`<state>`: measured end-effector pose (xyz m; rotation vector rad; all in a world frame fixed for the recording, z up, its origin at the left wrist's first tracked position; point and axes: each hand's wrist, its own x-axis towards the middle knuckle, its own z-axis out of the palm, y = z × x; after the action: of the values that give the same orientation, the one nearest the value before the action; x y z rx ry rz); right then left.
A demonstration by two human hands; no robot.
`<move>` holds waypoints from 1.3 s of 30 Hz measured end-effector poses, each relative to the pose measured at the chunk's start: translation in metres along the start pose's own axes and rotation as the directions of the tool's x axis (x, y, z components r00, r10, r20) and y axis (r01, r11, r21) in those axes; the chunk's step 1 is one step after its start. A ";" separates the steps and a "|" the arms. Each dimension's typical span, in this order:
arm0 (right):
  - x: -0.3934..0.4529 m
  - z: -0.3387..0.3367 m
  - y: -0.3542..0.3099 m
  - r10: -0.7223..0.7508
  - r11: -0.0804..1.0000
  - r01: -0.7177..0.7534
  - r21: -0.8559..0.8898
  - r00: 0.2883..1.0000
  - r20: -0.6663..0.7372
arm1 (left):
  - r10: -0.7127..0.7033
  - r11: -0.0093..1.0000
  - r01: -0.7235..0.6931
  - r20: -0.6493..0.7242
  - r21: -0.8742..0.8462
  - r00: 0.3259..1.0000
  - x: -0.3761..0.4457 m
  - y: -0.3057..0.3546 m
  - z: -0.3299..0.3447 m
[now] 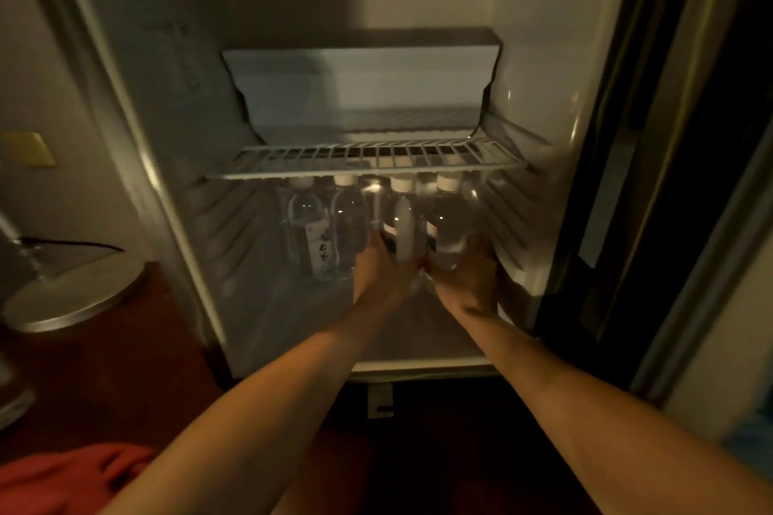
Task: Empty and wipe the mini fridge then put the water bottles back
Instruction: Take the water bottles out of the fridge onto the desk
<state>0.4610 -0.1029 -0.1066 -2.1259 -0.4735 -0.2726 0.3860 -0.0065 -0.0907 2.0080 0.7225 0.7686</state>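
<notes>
The mini fridge [539, 105] stands open in dim light. Under its white wire shelf [368, 163], several clear water bottles with white caps stand on the fridge floor. My left hand [376, 272] grips one water bottle [402, 222] low on its body. My right hand [470, 280] grips the neighbouring water bottle [449, 217] on the right. Both held bottles are upright, side by side, near the right wall. Two more bottles [309, 222] stand to the left, untouched. The bottoms of the held bottles are hidden by my hands.
A white freezer tray [359, 96] sits above the wire shelf. The fridge door [652, 138] is swung open on the right. A round metal lamp base [71, 297] stands on the dark red floor at left. A red cloth [62, 477] lies at the bottom left.
</notes>
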 end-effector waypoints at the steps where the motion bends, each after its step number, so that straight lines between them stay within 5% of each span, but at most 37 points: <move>1: -0.006 -0.006 -0.003 -0.026 0.999 0.027 -0.042 0.999 0.027 | 0.007 1.000 -0.008 -0.015 -0.020 1.000 -0.010 0.001 -0.006; 11: -0.098 -0.044 -0.048 -0.200 0.975 0.175 0.137 0.960 0.197 | 0.092 0.994 -0.085 -0.100 0.075 0.991 -0.101 0.001 -0.110; 15: -0.137 -0.040 -0.082 -0.299 0.880 0.120 0.460 0.892 0.339 | 0.120 0.988 -0.097 -0.196 0.122 0.973 -0.130 -0.008 -0.165; 23: -0.207 -0.008 -0.160 -0.512 0.846 0.424 0.325 0.816 0.268 | 0.120 0.985 -0.063 -0.375 0.161 0.919 -0.178 -0.043 -0.271; 31: -0.245 0.063 -0.211 -0.503 0.816 0.284 0.504 0.778 0.376 | 0.046 0.976 0.083 -0.564 0.202 0.824 -0.193 -0.100 -0.351; 39: -0.267 0.129 -0.244 -0.506 0.827 0.248 0.504 0.720 0.476 | -0.100 0.953 0.259 -0.641 0.159 0.761 -0.203 -0.150 -0.382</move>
<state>0.1171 0.0674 -0.0951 -1.6366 -1.2486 0.2718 -0.0565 0.1098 -0.0968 1.8351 1.4384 1.3107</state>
